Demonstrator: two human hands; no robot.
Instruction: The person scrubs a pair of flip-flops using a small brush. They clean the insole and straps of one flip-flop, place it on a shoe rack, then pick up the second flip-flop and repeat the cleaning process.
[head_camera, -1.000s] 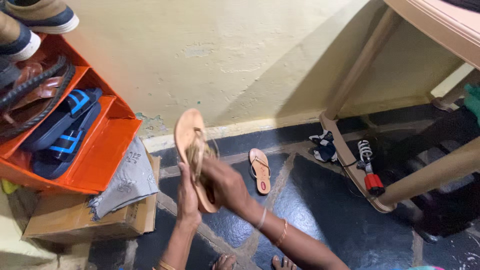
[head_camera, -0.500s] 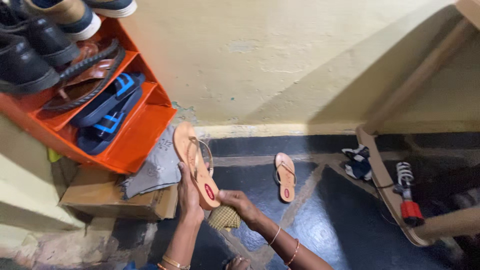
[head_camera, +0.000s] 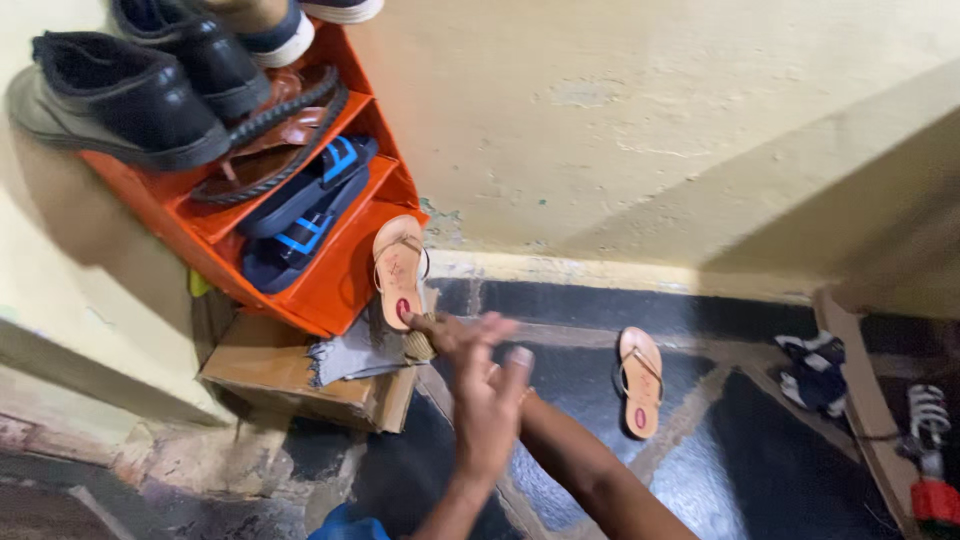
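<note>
Head view: sandal (head_camera: 398, 272) beyond hands (head_camera: 480, 400)

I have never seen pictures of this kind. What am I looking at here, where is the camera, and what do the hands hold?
There is no machine here. A person wears one camera on the head, and it looks down at their own two bare hands.

The right hand holds a tan sandal by its heel end and puts it against the lowest shelf of an orange shoe rack. The left hand is open with spread fingers and holds nothing.

On the rack are black shoes, brown sandals and blue sandals. Under the rack lies a cardboard box with a grey cloth on it. On the dark floor, a second tan sandal lies alone, near the yellow wall.
</note>
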